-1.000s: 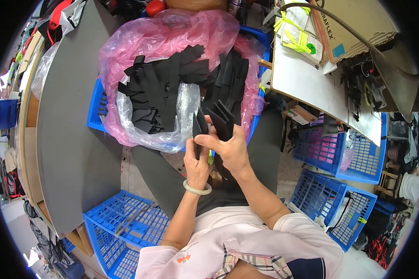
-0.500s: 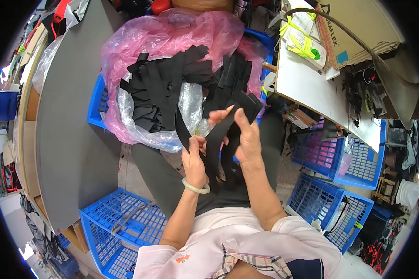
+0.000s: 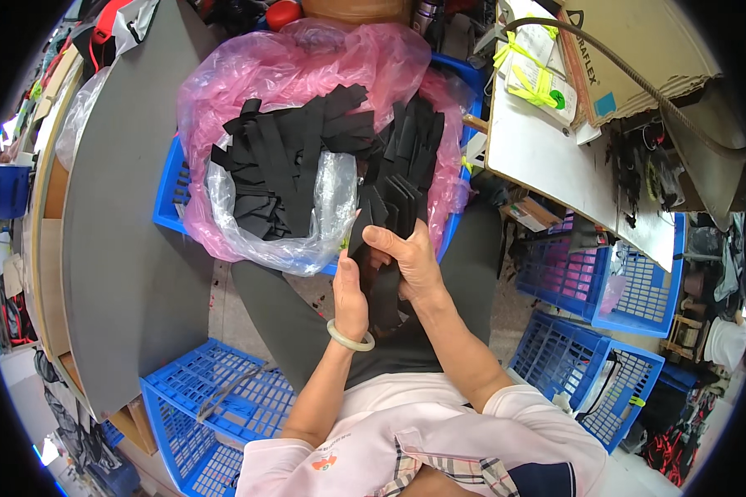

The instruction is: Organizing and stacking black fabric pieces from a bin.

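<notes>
Your left hand (image 3: 352,290) and right hand (image 3: 406,261) both clasp the black strips (image 3: 381,248), long axis pointing away toward the pink-lined crate (image 3: 170,207) directly ahead.

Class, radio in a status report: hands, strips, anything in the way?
Left hand and right hand both gripping black strips. Strip pile in pink bag ahead. Nothing blocking.

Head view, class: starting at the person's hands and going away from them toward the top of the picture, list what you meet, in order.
Left hand and right hand gripping a stack of black strips → clear plastic bag → loose black strips → pink plastic bag lining the blue crate.
</notes>
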Tool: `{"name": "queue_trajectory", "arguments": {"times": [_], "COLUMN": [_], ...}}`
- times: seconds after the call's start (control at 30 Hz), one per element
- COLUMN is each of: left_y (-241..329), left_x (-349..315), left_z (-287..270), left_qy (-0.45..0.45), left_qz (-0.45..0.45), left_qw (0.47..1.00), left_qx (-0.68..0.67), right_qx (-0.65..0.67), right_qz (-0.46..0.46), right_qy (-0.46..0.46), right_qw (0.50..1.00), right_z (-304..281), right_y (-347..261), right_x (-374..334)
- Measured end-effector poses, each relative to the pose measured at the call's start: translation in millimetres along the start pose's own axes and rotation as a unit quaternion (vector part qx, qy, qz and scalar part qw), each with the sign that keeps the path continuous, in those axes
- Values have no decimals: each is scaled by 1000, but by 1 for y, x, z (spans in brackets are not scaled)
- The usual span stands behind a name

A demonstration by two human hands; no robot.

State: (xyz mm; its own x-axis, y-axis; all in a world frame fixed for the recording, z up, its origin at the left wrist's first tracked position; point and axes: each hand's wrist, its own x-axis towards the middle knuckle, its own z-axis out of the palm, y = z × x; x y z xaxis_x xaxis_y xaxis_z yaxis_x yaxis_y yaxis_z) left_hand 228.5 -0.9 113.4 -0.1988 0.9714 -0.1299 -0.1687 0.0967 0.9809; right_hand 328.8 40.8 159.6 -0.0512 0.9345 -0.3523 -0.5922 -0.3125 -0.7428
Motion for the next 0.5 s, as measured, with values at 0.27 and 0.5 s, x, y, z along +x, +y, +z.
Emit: {"name": "queue_trajectory", "arguments": {"times": [0.27, 0.5], "left_y": [15, 4], "left_x": [15, 26], "left_z": [-21, -10], "left_qy": [-33, -243], "left_qz": [-148, -30], "left_qw": [982, 969], "left_qx": [-109, 21], "right_qx": [-58, -185], "right_qz": [-62, -76], "right_qy": [51, 19], "right_qw": [995, 980], "right_z": [-17, 3], "right_y": [-20, 2], "right_x": [1, 15]}}
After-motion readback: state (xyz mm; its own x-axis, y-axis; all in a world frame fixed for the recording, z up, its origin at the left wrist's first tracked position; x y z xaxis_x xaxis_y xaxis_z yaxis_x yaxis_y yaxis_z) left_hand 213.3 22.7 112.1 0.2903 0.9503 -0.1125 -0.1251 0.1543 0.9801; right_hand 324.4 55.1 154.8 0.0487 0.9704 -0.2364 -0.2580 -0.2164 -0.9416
